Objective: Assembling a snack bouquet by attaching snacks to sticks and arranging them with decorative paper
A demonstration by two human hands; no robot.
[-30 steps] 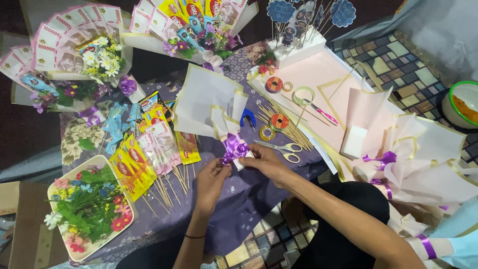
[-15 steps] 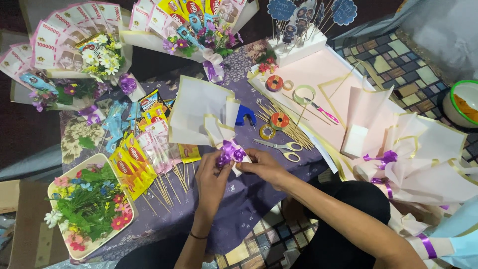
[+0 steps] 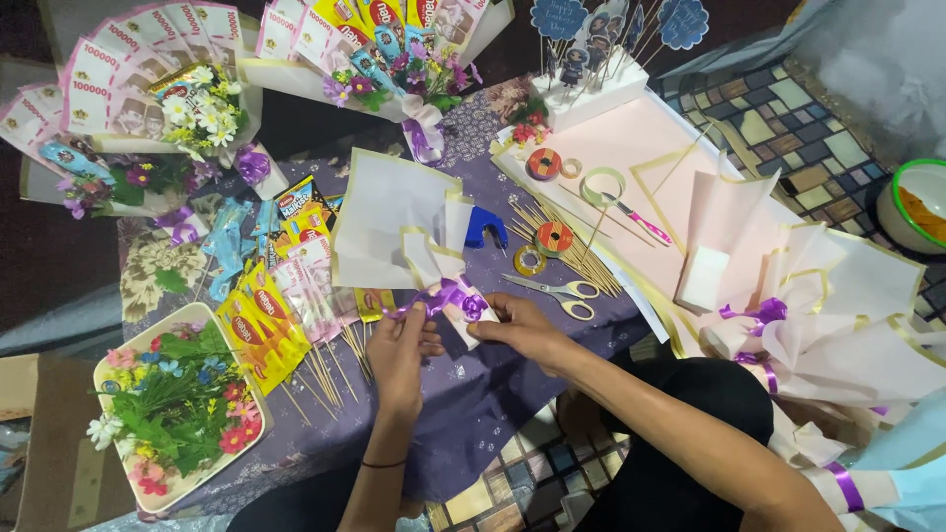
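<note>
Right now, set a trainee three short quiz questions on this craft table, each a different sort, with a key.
1. True or false: both hands, the left hand and the right hand, are on the purple ribbon bow.
2. Which tool lies just right of the right hand? A) scissors B) a hammer C) a paintbrush
3. Fill in: the tray at the lower left holds artificial ____.

Key: 1 true; 2 A; 3 flowers.
</note>
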